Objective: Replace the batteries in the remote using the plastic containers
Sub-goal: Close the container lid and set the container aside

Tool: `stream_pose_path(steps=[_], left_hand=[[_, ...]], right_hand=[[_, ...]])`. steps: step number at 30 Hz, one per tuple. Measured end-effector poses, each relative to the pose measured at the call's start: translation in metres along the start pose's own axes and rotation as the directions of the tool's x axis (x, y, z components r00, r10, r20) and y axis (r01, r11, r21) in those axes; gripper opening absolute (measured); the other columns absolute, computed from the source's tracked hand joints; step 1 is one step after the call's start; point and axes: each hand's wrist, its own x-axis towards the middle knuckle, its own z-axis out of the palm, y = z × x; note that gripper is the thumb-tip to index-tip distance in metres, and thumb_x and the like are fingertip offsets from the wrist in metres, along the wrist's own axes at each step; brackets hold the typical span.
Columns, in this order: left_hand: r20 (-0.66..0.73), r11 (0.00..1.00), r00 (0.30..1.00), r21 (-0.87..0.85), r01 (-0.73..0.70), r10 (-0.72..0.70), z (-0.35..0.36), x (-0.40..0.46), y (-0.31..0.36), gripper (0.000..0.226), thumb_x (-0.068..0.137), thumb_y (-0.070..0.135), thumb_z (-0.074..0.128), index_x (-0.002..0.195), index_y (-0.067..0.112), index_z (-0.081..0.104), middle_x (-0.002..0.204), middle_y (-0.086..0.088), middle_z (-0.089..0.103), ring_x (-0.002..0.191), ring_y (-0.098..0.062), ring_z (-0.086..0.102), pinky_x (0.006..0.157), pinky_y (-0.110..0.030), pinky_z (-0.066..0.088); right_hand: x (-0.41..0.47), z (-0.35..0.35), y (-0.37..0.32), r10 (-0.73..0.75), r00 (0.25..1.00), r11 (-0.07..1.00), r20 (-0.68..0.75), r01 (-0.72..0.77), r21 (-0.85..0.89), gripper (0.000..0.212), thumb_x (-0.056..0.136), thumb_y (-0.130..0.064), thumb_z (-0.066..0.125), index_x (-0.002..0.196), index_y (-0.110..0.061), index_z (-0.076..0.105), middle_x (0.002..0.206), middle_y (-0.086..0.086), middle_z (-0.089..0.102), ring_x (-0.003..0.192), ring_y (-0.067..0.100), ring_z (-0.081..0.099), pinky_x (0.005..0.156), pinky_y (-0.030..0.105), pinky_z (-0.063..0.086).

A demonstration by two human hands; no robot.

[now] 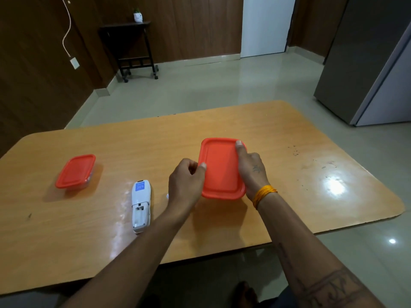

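left hand (185, 177) curled, gripping container lid (220, 168) edge; right hand (252, 168) clasping opposite edge

Dim, soft-focus wide-angle view; overhead light glares on the table (333, 185), edges bow outward.

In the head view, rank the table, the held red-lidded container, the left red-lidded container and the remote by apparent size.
1. Table.
2. Held container, gripped by both hands.
3 and 4. Left container and remote: similar extent, so unranked. The two containers may match; the held one sits nearer the camera.
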Motion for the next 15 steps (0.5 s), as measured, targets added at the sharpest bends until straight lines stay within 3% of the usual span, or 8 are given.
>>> stream_pose_path(steps=[2, 4, 8, 12, 15], left_hand=[[0.003, 0.999, 1.0, -0.025, 0.028, -0.028, 0.003, -0.006, -0.004, 0.021, 0.098, 0.036, 0.064, 0.087, 0.018, 0.064, 0.084, 0.004, 0.068, 0.084, -0.027, 0.067, 0.08, -0.047, 0.058], [0.007, 0.997, 0.999, -0.052, 0.05, -0.05, 0.006, -0.004, -0.002, 0.022, 0.097, 0.037, 0.064, 0.084, 0.02, 0.065, 0.083, 0.003, 0.07, 0.082, -0.028, 0.07, 0.078, -0.054, 0.062], [-0.01, 0.988, 0.998, -0.136, 0.068, -0.07, 0.016, 0.008, 0.018, 0.022, 0.098, 0.034, 0.068, 0.084, 0.017, 0.068, 0.08, 0.0, 0.071, 0.069, -0.026, 0.068, 0.067, -0.045, 0.061], [0.038, 0.968, 0.994, -0.224, 0.113, -0.107, 0.043, 0.023, 0.042, 0.021, 0.099, 0.031, 0.069, 0.089, 0.013, 0.071, 0.086, -0.002, 0.072, 0.07, -0.023, 0.065, 0.062, -0.038, 0.056], [0.17, 0.936, 0.979, -0.312, 0.162, -0.112, 0.068, 0.037, 0.059, 0.012, 0.098, 0.019, 0.064, 0.095, 0.013, 0.073, 0.097, -0.004, 0.073, 0.085, -0.022, 0.066, 0.071, -0.04, 0.057]], right_hand=[[-0.002, -0.008, 0.002, 0.019, 1.0, 1.0, -0.004, -0.019, 0.01, 0.097, 0.069, -0.099, 0.045, 0.103, -0.009, 0.063, 0.091, 0.006, 0.063, 0.082, 0.029, 0.061, 0.073, 0.041, 0.049], [-0.011, -0.019, -0.001, -0.009, 1.0, 0.999, -0.02, 0.01, 0.044, 0.074, 0.084, -0.082, 0.053, 0.104, -0.012, 0.062, 0.093, 0.002, 0.065, 0.084, 0.026, 0.061, 0.075, 0.04, 0.051], [-0.022, -0.034, 0.002, -0.143, 0.985, 0.987, -0.093, 0.149, 0.061, 0.028, 0.1, -0.048, 0.062, 0.102, -0.02, 0.066, 0.1, -0.004, 0.067, 0.089, 0.019, 0.064, 0.074, 0.041, 0.057], [-0.013, -0.049, -0.002, -0.173, 0.965, 0.983, -0.198, 0.181, 0.022, 0.02, 0.101, -0.035, 0.063, 0.112, -0.02, 0.071, 0.103, -0.002, 0.07, 0.096, 0.026, 0.068, 0.084, 0.05, 0.063], [0.013, -0.069, -0.009, -0.128, 0.949, 0.989, -0.288, 0.142, 0.028, 0.02, 0.097, -0.035, 0.069, 0.101, -0.016, 0.07, 0.095, -0.001, 0.069, 0.089, 0.026, 0.068, 0.083, 0.05, 0.062]])
